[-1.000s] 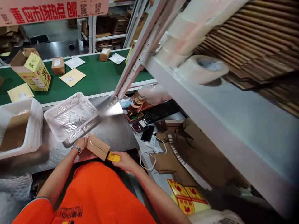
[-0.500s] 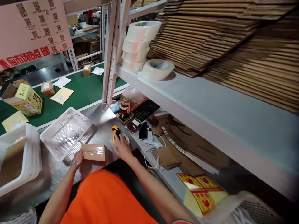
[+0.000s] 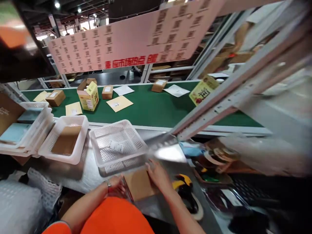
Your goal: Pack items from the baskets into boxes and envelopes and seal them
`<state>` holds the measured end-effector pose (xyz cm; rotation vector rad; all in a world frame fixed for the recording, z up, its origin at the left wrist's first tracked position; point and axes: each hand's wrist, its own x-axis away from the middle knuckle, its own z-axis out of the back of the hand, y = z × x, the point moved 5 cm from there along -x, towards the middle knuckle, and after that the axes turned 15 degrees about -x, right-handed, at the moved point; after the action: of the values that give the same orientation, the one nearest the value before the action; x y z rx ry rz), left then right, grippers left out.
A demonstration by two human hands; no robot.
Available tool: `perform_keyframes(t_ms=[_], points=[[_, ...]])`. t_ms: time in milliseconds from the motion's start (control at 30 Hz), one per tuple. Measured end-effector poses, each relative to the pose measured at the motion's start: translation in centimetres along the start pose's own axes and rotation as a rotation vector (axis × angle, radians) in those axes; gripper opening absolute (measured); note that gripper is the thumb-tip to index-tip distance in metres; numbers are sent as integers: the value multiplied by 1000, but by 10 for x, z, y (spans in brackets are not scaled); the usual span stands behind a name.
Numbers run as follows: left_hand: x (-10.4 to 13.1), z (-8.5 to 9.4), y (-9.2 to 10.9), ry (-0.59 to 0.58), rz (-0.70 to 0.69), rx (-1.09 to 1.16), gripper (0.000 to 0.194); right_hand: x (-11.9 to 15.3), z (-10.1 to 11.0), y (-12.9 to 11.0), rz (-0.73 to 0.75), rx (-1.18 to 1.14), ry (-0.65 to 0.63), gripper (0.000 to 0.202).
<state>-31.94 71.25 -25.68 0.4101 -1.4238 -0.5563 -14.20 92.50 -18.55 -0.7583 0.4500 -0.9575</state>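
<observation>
A small brown cardboard box (image 3: 137, 184) rests on the metal table right in front of me. My left hand (image 3: 117, 186) grips its left side, with some fingers hidden below the edge. Along the box's right side lies my right hand (image 3: 158, 175), thumb and fingers closed on it. A yellow and black tape dispenser (image 3: 186, 191) sits on the table just right of my right forearm. Beyond the box stands a white perforated basket (image 3: 95, 143) with a labelled clear packet (image 3: 116, 146) inside.
A green conveyor belt (image 3: 151, 104) crosses behind, carrying boxes and envelopes. To the left are a white basket (image 3: 81, 143) holding a flat brown package and a stack of baskets (image 3: 45, 120). A slanted metal post (image 3: 209, 110) rises on the right. Another person's arm (image 3: 240, 35) shows beyond the belt.
My view has swung left and up. My right hand has let go of the tape dispenser and moved to the box, which both hands now hold.
</observation>
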Motion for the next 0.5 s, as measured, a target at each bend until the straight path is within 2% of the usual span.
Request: perform_keyframes(t_ms=[100,167,233,300,367,500], points=[[11,16,-1,39,-148,-82,75,-52,-19,-51,109,-47,-62,45],[23,26,-1,15,-219,-96,75,-83,-48,-76,-1,-40,-211,44],[36,38,1,7,-288,-119,76,-109,-77,-93,-83,-16,-271,42],[49,51,2,27,-337,-144,76,-128,-100,-101,-154,3,-287,41],[59,61,1,50,-366,-156,76,-136,-114,-103,-211,4,-278,38],[66,83,-4,139,-382,-60,75,-139,-117,-103,-254,-87,-200,32]])
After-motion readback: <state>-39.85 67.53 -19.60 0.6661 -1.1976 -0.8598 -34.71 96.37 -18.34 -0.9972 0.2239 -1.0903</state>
